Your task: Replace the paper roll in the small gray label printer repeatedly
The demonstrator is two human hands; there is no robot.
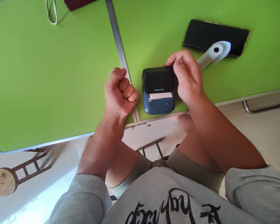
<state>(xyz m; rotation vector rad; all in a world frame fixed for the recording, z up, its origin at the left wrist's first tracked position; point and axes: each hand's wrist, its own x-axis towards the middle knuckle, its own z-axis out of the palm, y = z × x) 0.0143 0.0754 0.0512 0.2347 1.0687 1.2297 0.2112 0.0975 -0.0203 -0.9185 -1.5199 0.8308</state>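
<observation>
Bunching the fingertips (pixel 177 64) of the right hand (pixel 188 79) almost together, thumb against forefinger, at the far right corner of the label printer (pixel 158 81). Pressing them on the edge of its black lid, though pinching that edge or merely touching it cannot be told. Draping the rest of that hand over the printer's right side, back of the hand upward. Hiding the near end of a white paper roll (pixel 213 53) behind the knuckles, so holding it or not cannot be told either. Showing its hollow core end pointing up and away, across the near edge of a black smartphone (pixel 207 32) lying flat farther out on the table.

Clenching the left hand (pixel 120 91) into a tight fist, folded fingers toward the printer, with nothing showing inside it. Resting it just beside the printer's left side, close but apart, over the metal seam (pixel 118 46) between the two green tabletops (pixel 49 77).

Standing the printer near the table's front edge, between the two hands, with a white label (pixel 160 95) poking out of its slot above the power button (pixel 166 104).

Having a round wooden stool (pixel 3 182) on the floor at lower left and a white cord loop (pixel 51 12) at the table's far edge, both well apart from the hands.
</observation>
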